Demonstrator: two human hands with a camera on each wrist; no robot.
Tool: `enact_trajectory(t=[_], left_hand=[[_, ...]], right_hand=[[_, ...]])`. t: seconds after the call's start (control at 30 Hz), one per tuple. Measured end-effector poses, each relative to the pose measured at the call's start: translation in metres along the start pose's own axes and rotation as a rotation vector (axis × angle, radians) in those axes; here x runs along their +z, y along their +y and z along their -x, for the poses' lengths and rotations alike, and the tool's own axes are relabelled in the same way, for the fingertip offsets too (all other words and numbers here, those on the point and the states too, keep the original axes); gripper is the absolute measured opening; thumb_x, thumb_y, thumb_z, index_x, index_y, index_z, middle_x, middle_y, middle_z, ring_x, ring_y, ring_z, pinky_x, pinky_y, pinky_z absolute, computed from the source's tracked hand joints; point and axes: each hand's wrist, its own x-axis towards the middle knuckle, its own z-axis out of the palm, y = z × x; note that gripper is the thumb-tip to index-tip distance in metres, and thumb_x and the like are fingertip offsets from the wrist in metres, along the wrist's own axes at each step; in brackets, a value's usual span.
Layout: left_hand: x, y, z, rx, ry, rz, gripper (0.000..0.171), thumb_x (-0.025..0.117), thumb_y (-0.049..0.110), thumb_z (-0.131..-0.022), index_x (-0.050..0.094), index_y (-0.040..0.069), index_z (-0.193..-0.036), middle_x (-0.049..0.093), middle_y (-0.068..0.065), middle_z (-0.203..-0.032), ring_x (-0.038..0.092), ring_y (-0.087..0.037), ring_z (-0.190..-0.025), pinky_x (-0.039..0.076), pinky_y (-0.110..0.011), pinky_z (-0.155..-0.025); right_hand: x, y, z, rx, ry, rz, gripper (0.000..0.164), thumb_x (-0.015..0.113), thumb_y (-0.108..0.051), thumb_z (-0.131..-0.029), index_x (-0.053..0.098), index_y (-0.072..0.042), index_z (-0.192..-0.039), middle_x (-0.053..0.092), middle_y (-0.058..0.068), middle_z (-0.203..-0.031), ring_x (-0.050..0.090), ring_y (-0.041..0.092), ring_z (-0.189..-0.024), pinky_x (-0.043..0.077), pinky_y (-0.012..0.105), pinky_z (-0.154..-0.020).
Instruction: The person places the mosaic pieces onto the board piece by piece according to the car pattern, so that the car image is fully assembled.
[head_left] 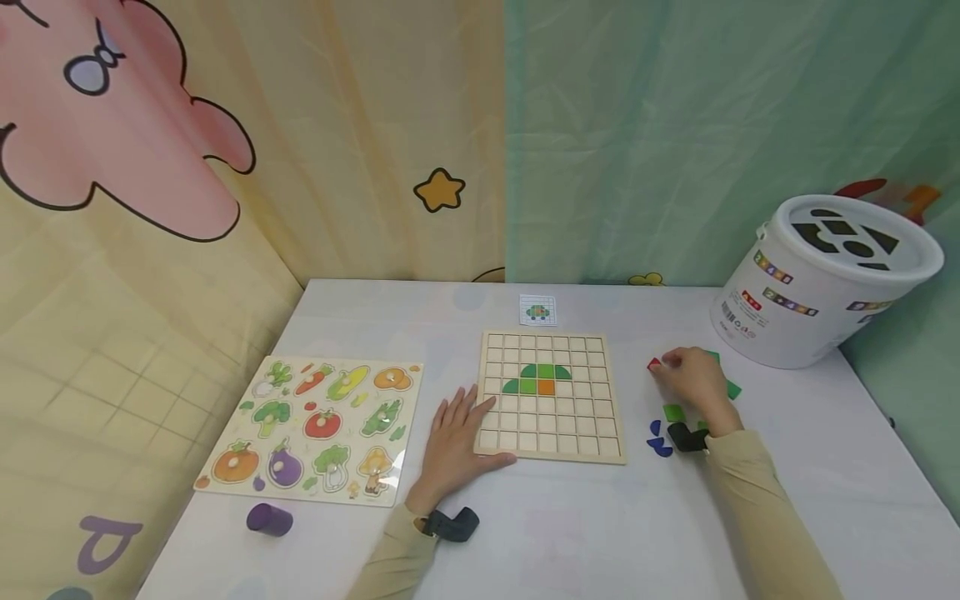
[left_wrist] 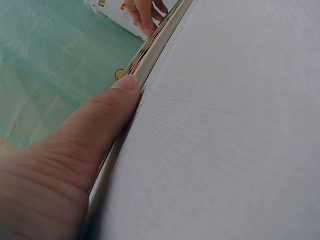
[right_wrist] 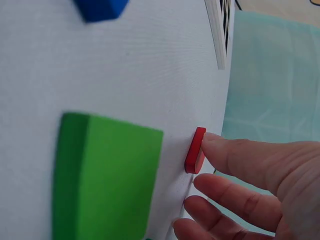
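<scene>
My left hand point(head_left: 453, 450) lies spread at the lower left corner of a wooden grid board point(head_left: 551, 425). Its thumb point(left_wrist: 107, 107) rests along the board's near edge. On the board sit several green pieces point(head_left: 528, 386) and one orange square point(head_left: 546, 387), in a domed shape. Right of the board, my right hand point(head_left: 693, 383) pinches a small red block point(right_wrist: 195, 152) at thumb and fingertips, low at the table. Beside and below that hand lie green blocks point(right_wrist: 112, 175) and blue pieces point(head_left: 658, 444), some partly hidden by the hand.
A pattern card point(head_left: 537, 310) lies behind the board. At left is a vegetable puzzle board point(head_left: 300, 487), with a purple cylinder point(head_left: 269, 520) in front. A white bucket point(head_left: 810, 292) with shape holes in its lid stands at the back right. Curtains hang behind the table.
</scene>
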Motion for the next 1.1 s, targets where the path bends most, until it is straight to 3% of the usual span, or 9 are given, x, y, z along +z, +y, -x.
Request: enact_trajectory(t=[0.4,0.6,0.83,1.1], left_hand=[[-0.001,0.001,0.001,0.008,0.013,0.015,0.094,0.063,0.072,-0.071,0.041,0.017,-0.144,0.022,-0.011,-0.155,0.011,-0.028,-0.142,0.005,-0.046,-0.113],[-0.002,0.002,0.0,-0.004,-0.005,0.014,0.094,0.064,0.071,-0.071,0.04,0.017,-0.145,0.021,-0.01,-0.155,0.01,-0.026,-0.143,0.004,-0.044,-0.113],[-0.002,0.002,0.0,-0.003,-0.003,0.012,0.094,0.065,0.07,-0.072,0.04,0.017,-0.145,0.021,-0.01,-0.155,0.01,-0.026,-0.143,0.004,-0.044,-0.113],[-0.002,0.002,0.0,-0.003,-0.005,-0.002,0.094,0.065,0.07,-0.071,0.04,0.017,-0.145,0.022,-0.01,-0.155,0.011,-0.027,-0.143,0.005,-0.045,-0.113]], right_hand=[[0.003,0.0,-0.008,0.045,-0.012,-0.024,0.028,0.066,-0.023,-0.089,0.06,0.002,-0.101,0.059,0.017,-0.089,0.052,0.03,-0.079,0.042,0.036,-0.064],[0.005,-0.001,-0.01,0.055,-0.031,-0.045,0.026,0.067,-0.018,-0.088,0.055,0.001,-0.101,0.059,0.02,-0.094,0.053,0.033,-0.082,0.044,0.04,-0.068],[0.007,-0.004,0.001,-0.011,0.043,-0.064,0.016,0.066,-0.014,-0.088,0.056,-0.002,-0.094,0.062,0.018,-0.09,0.054,0.031,-0.076,0.043,0.041,-0.064],[0.016,-0.022,0.02,-0.148,0.111,-0.039,0.021,0.065,-0.01,-0.088,0.063,0.003,-0.104,0.064,0.014,-0.086,0.058,0.027,-0.072,0.044,0.036,-0.057]])
